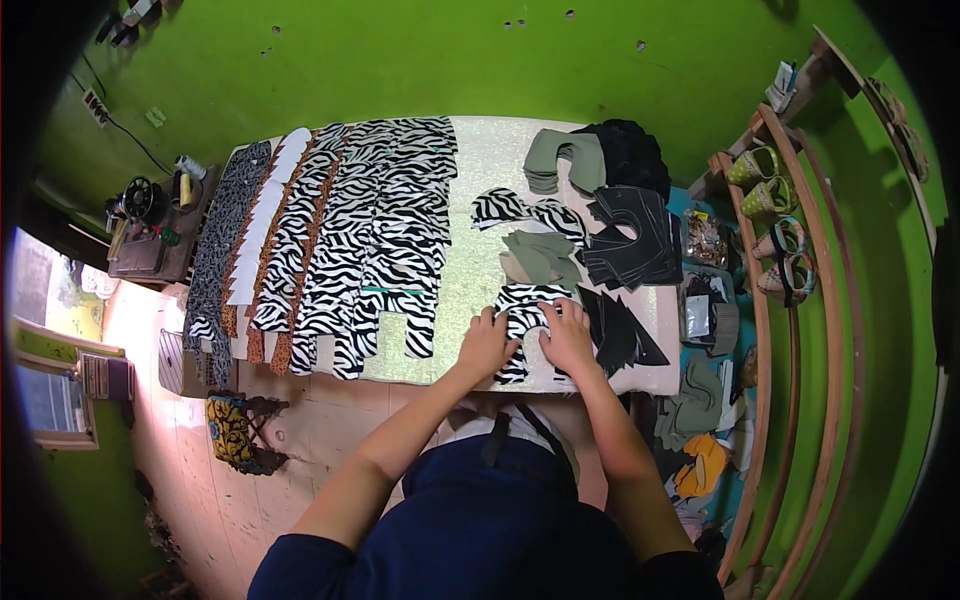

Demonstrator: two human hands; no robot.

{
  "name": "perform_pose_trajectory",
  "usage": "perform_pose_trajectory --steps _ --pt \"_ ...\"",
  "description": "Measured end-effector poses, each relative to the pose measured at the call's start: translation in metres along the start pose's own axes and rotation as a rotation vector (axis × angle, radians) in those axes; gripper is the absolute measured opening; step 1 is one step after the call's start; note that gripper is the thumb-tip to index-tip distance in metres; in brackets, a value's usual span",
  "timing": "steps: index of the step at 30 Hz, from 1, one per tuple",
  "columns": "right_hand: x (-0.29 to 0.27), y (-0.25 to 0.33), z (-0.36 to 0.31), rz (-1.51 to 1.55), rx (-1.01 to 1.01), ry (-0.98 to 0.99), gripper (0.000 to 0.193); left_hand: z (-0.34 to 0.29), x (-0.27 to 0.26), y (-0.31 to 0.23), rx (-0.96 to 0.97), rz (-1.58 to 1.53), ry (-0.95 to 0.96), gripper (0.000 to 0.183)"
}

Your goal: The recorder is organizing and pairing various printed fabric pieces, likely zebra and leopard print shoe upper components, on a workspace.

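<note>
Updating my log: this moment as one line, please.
left hand: on black-and-white zebra-print arched fabric piece | right hand: on same piece | beyond piece: olive-green fabric cutouts

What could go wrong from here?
1. The zebra-print fabric under the left hand and right hand reaches close to the near edge of the table, so it might slip off.
2. Pointed black pieces lie loose beside the right hand; a sideways nudge could scatter them.

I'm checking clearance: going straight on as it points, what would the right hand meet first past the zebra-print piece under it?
The right hand would likely meet the nearer olive fabric pieces, though depth is unclear.
</note>
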State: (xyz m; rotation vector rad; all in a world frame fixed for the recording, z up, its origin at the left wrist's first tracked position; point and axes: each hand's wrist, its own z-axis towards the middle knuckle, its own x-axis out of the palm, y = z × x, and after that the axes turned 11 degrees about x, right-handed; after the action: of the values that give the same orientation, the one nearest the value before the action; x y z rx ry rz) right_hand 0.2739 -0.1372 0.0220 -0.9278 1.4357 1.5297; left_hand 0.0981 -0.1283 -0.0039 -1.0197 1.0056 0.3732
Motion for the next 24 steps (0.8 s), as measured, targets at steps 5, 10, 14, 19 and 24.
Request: perform_pose_trajectory --steps 5,10,14,19,24 --pt "-0.004 -0.032 0.0 -0.069 -0.069 0.062 0.031 0.009 0.02 -0.025 -0.148 -0.029 -0.043 0.062" --pt "-0.007 -0.039 0.007 0.005 -0.08 0.089 0.033 0.009 0.022 -0.036 -0.207 0.032 -0.061 0.061" --pt "-0.015 -0.039 0.007 0.166 -0.119 0.062 0.034 0.012 0.018 -0.051 -0.164 0.188 -0.181 0.055" --pt "-0.027 -0.024 0.006 0.217 -0.178 0.03 0.032 0.011 0.005 -0.05 -0.117 0.198 -0.286 0.046" --pt "-0.03 -0.007 0.011 0.254 -0.205 0.025 0.031 0.007 -0.025 -0.043 -0.044 0.225 -0.303 0.044"
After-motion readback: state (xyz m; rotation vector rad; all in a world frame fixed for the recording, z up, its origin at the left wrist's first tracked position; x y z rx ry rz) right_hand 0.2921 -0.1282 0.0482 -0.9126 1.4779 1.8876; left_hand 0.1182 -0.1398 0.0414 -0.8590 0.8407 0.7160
